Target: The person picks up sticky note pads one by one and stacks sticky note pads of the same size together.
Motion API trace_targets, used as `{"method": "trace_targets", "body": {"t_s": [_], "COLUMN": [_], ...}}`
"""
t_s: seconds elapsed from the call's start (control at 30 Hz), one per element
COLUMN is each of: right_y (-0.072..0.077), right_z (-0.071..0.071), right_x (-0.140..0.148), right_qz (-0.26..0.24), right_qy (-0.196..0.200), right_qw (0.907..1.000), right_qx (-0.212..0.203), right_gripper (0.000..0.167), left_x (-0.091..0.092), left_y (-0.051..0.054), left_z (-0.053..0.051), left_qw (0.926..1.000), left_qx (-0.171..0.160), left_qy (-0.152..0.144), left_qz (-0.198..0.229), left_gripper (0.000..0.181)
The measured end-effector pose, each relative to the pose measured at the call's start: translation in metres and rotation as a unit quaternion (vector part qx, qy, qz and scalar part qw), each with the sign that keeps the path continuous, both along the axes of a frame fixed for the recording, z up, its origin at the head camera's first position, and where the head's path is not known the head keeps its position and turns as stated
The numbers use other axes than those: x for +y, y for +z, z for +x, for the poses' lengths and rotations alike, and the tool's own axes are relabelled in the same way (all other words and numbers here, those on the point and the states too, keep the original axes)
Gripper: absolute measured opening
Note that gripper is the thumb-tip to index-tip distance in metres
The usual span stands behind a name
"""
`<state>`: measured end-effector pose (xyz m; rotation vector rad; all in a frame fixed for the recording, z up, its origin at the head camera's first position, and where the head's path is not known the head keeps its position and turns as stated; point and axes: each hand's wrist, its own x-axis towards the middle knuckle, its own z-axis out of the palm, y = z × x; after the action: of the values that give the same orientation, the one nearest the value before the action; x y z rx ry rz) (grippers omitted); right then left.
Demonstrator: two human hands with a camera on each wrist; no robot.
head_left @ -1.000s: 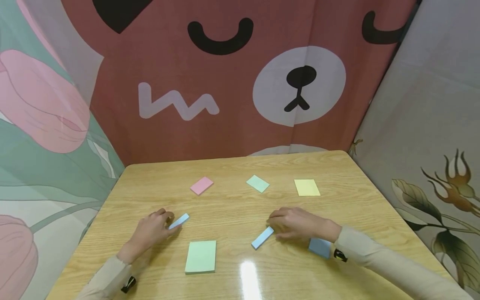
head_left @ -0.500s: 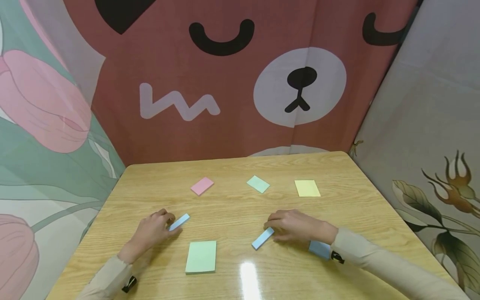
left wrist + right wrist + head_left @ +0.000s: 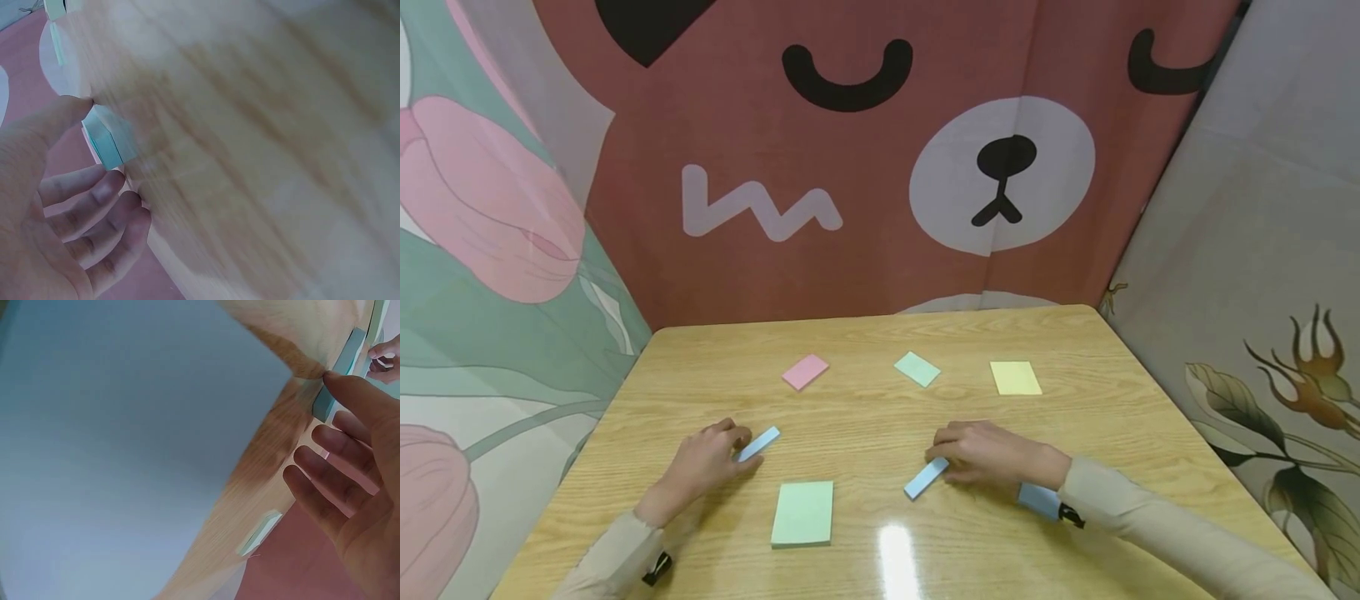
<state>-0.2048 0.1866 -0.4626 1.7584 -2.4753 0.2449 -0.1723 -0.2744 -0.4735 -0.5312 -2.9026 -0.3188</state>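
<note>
In the head view the left hand (image 3: 703, 462) pinches the near end of a narrow light-blue block (image 3: 763, 439) at the table's left. Its thumb and index finger lie on opposite sides of the block (image 3: 106, 140) in the left wrist view, other fingers bent loosely. Right of centre, the right hand (image 3: 992, 450) has thumb and index finger around the far end of a second light-blue block (image 3: 922, 481). The right wrist view shows the thumb against that block (image 3: 344, 362), the remaining fingers apart from it. Both blocks lie slanted on the table.
A green pad (image 3: 802, 514) lies between the hands, nearer the front. A blue pad (image 3: 1039, 498) is partly under the right wrist. Farther back are pink (image 3: 805, 372), green (image 3: 917, 368) and yellow (image 3: 1015, 377) notes. Curtains (image 3: 850, 275) stand behind the table.
The right hand has shifted slightly left, its fingers now over the end of its blue block. The left hand and both blocks look unmoved.
</note>
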Motion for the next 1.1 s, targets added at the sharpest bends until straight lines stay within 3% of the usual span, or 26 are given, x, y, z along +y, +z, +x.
{"method": "trace_targets", "body": {"t_s": [0.37, 1.1], "right_y": [-0.0009, -0.0007], "right_z": [0.0021, 0.0093], "right_x": [-0.0050, -0.0039], "right_qz": [0.010, 0.002], "right_qy": [0.007, 0.013], "right_qw": [0.9998, 0.9999], "right_qx": [0.016, 0.001], "right_gripper": [0.032, 0.024], "left_x": [0.0006, 0.0031], "left_y": [-0.0016, 0.0005], "left_z": [-0.0012, -0.0037], "left_qw": [0.9999, 0.9994], "left_qx": [0.004, -0.008], "left_qy": [-0.013, -0.031], "left_qz": [-0.011, 0.016], "left_gripper": [0.034, 0.023]}}
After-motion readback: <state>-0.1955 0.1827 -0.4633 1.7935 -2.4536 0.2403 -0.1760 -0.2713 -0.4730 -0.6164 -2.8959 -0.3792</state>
